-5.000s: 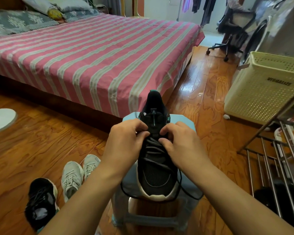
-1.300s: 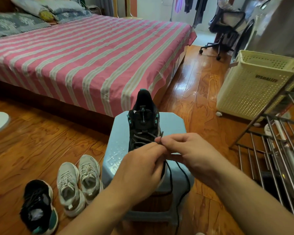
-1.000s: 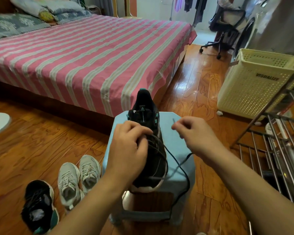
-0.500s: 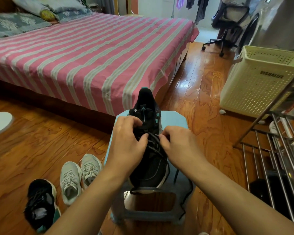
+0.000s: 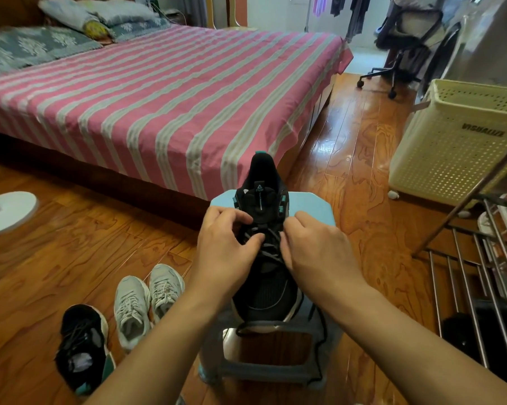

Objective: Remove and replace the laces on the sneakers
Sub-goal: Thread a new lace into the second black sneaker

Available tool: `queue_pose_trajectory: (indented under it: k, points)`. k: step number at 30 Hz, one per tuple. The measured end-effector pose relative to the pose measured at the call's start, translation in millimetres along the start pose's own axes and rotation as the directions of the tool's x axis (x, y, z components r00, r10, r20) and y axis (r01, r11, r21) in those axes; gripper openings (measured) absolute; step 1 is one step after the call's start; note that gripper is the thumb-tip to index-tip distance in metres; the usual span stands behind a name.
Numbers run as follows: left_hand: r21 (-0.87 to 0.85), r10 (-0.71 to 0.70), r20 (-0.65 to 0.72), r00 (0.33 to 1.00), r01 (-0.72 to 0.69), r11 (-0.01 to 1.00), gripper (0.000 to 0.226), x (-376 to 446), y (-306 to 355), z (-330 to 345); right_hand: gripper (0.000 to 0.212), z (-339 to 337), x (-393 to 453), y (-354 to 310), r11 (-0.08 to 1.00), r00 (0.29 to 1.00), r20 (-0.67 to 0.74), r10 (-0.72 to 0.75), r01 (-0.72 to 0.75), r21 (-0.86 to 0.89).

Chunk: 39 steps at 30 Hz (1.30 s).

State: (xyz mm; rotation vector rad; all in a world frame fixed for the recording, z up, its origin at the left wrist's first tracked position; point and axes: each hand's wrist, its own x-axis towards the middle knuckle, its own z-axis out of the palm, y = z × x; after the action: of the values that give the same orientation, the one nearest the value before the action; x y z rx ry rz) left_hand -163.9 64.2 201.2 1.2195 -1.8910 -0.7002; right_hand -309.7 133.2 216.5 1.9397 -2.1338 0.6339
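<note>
Black sneaker [image 5: 262,290] with teal accents: upright on stool, toe at 6 o'clock, heel at 12 o'clock; dark lace [image 5: 271,252] crisscrossing mid-eyelets, loose ends trailing over the stool's front edge.

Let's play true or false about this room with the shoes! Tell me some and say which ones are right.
1. The black sneaker sits on a blue stool. True.
2. Two pale sneakers stand on the bed. False: they stand on the floor.
3. Both the left hand and right hand are at the laces. True.
4. The laundry basket is red. False: it is cream.
</note>
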Motion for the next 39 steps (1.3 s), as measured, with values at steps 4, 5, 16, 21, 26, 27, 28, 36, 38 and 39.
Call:
queue_pose_trajectory:
  k: [4, 5, 16, 21, 26, 27, 28, 36, 38, 39]
  points:
    - [0.029, 0.038, 0.018, 0.999, -0.039, 0.999, 0.026, -0.6, 1.7, 2.5, 0.017, -0.6, 12.5, 0.9, 0.949, 0.956, 0.153, 0.25, -0.273, 0.156]
    - [0.031, 0.036, 0.029, 0.999, -0.036, 0.999, 0.024, 0.0, 1.5, 1.1, 0.017, -2.4, 16.9, 2.1, 0.955, 0.96, 0.171, 0.221, -0.249, 0.162]
    - [0.008, 0.066, 0.066, 0.996, -0.067, 0.998, 0.022, 2.7, -4.6, -9.4, 0.016, -3.4, 23.7, 11.3, 0.996, 0.969, 0.238, -0.062, 0.045, 0.074]
    - [-0.011, 0.129, 0.144, 0.981, -0.128, 0.992, 0.034, 3.3, -2.4, -9.3, 0.016, -7.6, 21.2, 22.1, 0.982, 0.962, 0.272, -0.012, -0.04, 0.183]
    - [0.291, 0.32, 0.148, 0.936, -0.351, 0.89, 0.024, 7.9, 9.7, -6.9, 0.013, -1.2, 18.1, 20.9, 0.922, 0.942, 0.279, 0.184, -0.264, 0.284]
    - [0.349, 0.323, 0.151, 0.934, -0.356, 0.867, 0.024, 9.5, 13.8, -5.6, 0.011, -0.2, 18.5, 19.4, 0.899, 0.931, 0.285, 0.227, -0.313, 0.306]
    - [0.396, 0.309, 0.161, 0.937, -0.348, 0.85, 0.025, 10.4, 18.4, -3.9, 0.01, 1.1, 18.6, 19.1, 0.876, 0.919, 0.295, 0.263, -0.355, 0.326]
    - [0.341, -0.059, 0.276, 0.959, -0.04, 0.939, 0.024, 23.1, 36.9, 0.7, 0.015, 5.8, 15.2, 19.1, 0.484, 0.814, 0.456, 0.36, -0.581, 0.655]
    - [0.367, -0.075, 0.288, 0.955, -0.037, 0.93, 0.022, 24.1, 39.3, 1.3, 0.011, 8.0, 13.0, 16.7, 0.432, 0.799, 0.474, 0.371, -0.6, 0.673]
    - [0.406, -0.075, 0.299, 0.951, -0.056, 0.912, 0.021, 23.7, 41.1, 1.6, 0.01, 9.9, 12.0, 15.9, 0.447, 0.802, 0.46, 0.382, -0.595, 0.668]
